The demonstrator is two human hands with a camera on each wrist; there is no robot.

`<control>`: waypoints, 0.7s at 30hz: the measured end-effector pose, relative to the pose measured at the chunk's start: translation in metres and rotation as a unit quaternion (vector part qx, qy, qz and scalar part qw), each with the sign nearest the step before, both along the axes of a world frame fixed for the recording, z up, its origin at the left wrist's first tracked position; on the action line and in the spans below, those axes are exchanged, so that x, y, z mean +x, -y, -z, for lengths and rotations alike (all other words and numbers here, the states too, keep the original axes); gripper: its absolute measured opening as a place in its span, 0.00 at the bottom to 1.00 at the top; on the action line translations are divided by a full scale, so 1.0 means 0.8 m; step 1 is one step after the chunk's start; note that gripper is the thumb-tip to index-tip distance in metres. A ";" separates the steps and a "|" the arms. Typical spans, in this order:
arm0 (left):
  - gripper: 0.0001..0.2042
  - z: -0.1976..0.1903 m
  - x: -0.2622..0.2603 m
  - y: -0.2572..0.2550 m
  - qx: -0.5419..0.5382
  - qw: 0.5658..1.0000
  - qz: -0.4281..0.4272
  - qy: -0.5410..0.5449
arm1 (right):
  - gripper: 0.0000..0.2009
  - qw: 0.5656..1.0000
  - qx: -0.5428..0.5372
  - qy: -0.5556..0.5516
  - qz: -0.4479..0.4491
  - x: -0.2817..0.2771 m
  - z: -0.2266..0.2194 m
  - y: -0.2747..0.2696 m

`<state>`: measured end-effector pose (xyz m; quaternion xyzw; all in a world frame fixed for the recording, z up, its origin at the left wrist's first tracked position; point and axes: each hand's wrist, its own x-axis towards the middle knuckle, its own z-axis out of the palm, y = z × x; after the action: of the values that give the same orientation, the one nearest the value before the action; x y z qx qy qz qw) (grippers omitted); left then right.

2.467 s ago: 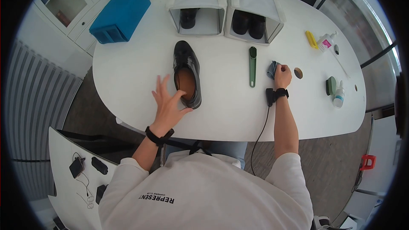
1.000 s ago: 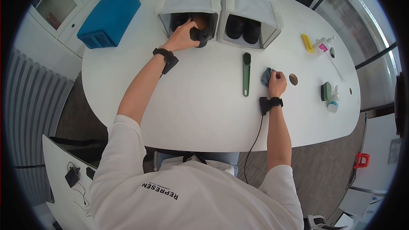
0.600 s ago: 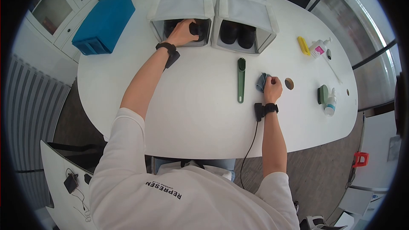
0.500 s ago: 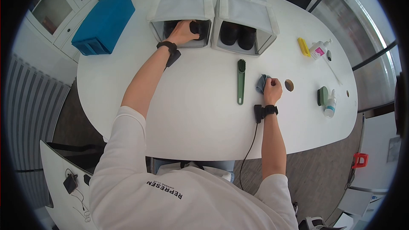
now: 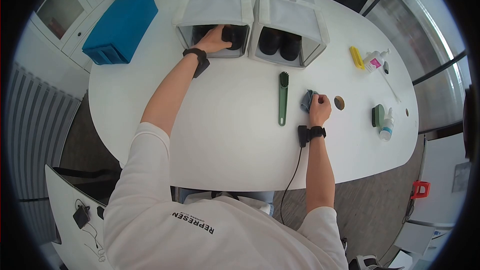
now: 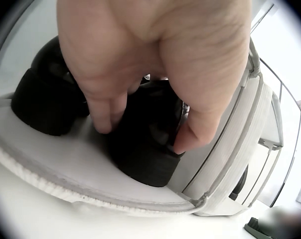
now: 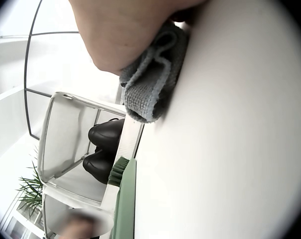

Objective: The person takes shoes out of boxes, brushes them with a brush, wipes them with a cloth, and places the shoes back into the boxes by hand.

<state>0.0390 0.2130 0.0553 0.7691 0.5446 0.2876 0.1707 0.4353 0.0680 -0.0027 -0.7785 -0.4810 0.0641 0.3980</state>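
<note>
My left hand (image 5: 213,41) reaches into the left white box (image 5: 215,7) and grips the heel of a black shoe (image 5: 233,37). In the left wrist view, fingers and thumb straddle that shoe (image 6: 148,144), whose heel rests on the box floor. Beside it, a second black shoe (image 6: 48,94) stands inside the same box. My right hand (image 5: 320,109) is on the table with curled fingers, holding a grey-blue cloth (image 5: 307,101). The right wrist view shows the bunched cloth (image 7: 150,84) under the hand; its fingertips are mostly hidden.
Right of the left box, another white box (image 5: 292,15) holds two black shoes. A green brush (image 5: 283,100) lies between the hands. A teal case (image 5: 122,27) sits far left. At right are a yellow object (image 5: 356,57), bottles (image 5: 386,127) and a green-backed brush (image 5: 378,116).
My left hand has gone from the shoe on the table into the left box, and that shoe now stands inside. My right hand has stayed at the cloth.
</note>
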 end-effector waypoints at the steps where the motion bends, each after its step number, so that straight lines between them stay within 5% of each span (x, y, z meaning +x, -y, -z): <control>1: 0.30 -0.001 -0.001 0.003 -0.011 0.999 -0.032 0.031 | 0.13 1.000 0.002 0.000 0.000 0.000 0.001 0.000; 7: 0.22 -0.031 -0.021 0.036 0.076 0.985 -0.146 0.049 | 0.14 1.000 0.010 0.002 -0.003 0.001 0.002 -0.001; 9: 0.27 -0.039 -0.030 0.045 0.169 0.963 -0.168 -0.126 | 0.14 1.000 0.007 0.006 0.000 0.001 0.003 -0.002; 10: 0.27 -0.031 -0.036 0.046 0.172 0.962 -0.170 -0.127 | 0.14 1.000 0.009 0.005 -0.002 -0.001 0.005 0.000; 13: 0.35 0.000 -0.047 0.028 0.168 0.957 -0.187 -0.144 | 0.15 0.999 0.040 0.018 -0.010 0.004 0.004 -0.001; 15: 0.41 0.001 -0.043 0.032 0.067 0.974 -0.185 -0.116 | 0.15 0.999 0.035 0.018 -0.007 0.003 0.007 -0.001; 21: 0.32 -0.013 -0.047 0.033 0.025 0.976 -0.196 -0.088 | 0.14 1.000 0.024 0.015 0.000 0.002 0.005 -0.001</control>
<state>0.0016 0.1870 0.0654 0.6740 0.6901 0.2599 0.0436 0.4372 0.0686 -0.0064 -0.7696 -0.4880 0.0405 0.4098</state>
